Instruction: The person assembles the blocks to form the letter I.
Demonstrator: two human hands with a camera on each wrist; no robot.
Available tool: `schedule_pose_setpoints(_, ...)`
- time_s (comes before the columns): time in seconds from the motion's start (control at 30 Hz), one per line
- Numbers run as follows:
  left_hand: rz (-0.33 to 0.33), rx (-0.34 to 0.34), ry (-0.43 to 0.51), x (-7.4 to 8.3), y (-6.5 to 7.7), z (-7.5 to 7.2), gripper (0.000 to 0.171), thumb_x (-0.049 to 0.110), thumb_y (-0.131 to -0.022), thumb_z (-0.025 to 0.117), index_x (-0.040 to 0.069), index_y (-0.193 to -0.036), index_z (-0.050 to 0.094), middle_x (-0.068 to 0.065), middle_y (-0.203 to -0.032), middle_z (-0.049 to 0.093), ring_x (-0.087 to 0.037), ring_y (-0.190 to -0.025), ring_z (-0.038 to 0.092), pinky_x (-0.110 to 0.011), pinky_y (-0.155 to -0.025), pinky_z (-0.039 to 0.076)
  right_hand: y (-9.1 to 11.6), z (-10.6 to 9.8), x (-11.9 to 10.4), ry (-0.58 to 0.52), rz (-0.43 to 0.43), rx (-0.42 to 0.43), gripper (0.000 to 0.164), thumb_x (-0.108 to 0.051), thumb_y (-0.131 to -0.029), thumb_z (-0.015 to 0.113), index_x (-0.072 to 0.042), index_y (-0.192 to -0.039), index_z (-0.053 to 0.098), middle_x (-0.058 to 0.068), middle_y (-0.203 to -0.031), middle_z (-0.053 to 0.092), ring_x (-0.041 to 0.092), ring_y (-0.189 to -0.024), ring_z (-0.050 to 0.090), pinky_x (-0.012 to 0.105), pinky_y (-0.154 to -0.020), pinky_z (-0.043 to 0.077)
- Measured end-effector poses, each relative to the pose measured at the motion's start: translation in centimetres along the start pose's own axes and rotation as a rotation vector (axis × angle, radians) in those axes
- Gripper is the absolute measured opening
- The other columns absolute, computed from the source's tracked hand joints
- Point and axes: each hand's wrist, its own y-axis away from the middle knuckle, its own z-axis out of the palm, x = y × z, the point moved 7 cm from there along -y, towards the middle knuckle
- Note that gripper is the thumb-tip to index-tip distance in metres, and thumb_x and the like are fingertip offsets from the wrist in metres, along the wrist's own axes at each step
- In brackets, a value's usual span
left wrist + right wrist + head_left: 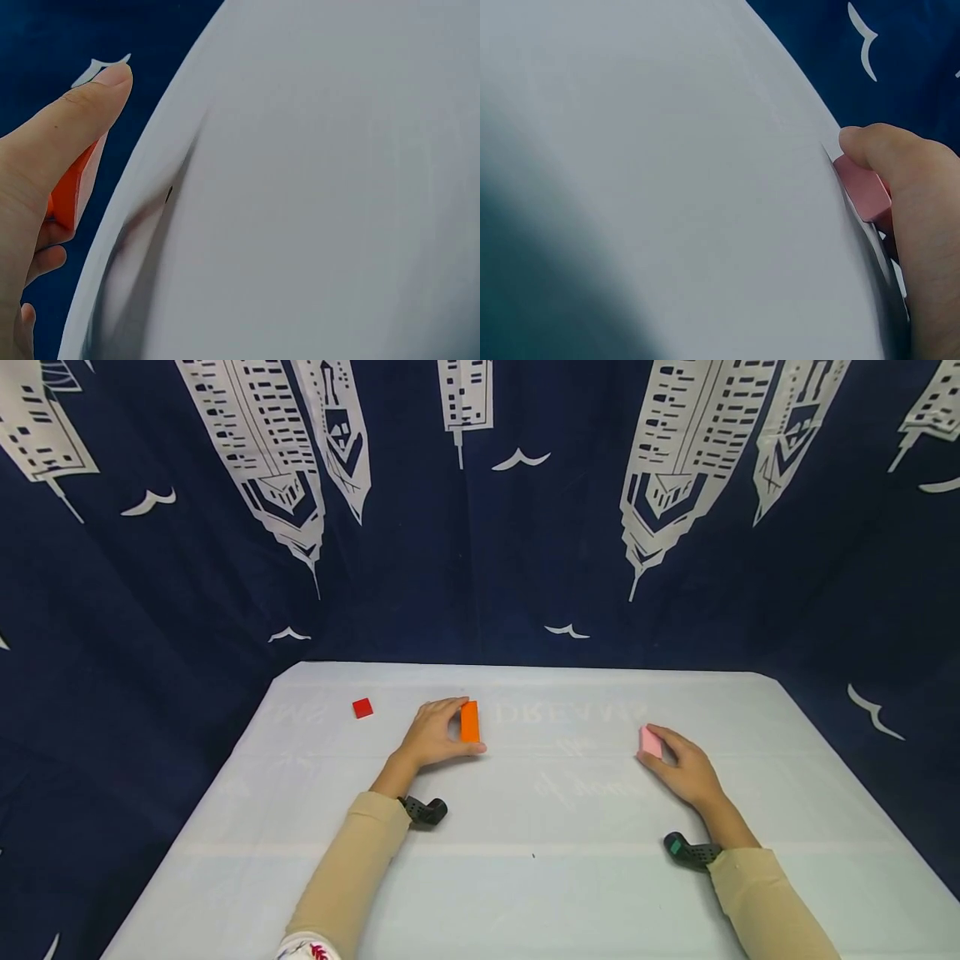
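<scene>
Head view: a white, smooth-topped table [570, 814] with cut-off far corners carries the work, a dark blue fabric backdrop [472, 568] with white printing hanging beyond its far edge. Left hand [431, 733], left of the surface's middle and toward the far edge, pinches an orange, elongated rectangular block [469, 722] (material uncertain) between thumb and fingers. Thumb sits at the block's near end, fingers at its far end; the grip is presumably spread this wide because the block is held along its length. Right hand [688, 772], toward the right edge, pinches a pink, short rectangular block [651, 742], material likewise uncertain; thumb and fingers stand closer together, which appears to suit the smaller piece. Each block lies on the inner side of its hand, probably since both forearms reach in from the near edge. A red, flat-looking square piece [362, 708], material not discernible, lies near the far left corner, apart from both hands. Whether either block touches the surface cannot be told; the wrist views show thumbs partly covering both.
</scene>
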Motion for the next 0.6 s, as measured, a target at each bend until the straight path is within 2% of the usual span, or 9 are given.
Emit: schedule_pose_setpoints(0.6, 0.019, 0.015, 0.002, 1.6, -1.0, 1.4, 0.098, 0.063, -0.07, 0.077, 0.01, -0.146, 0.045, -0.008, -0.144, 0.049, -0.025, -0.134, 0.041, -0.046, -0.114, 0.023, 0.0, 0.0, 0.0, -0.004, 0.002, 0.011, 0.063, -0.039, -0.092, 0.063, 0.0, -0.14, 0.048, 0.03, -0.142, 0.044, 0.052, -0.13, 0.037, 0.063, -0.106, 0.028)
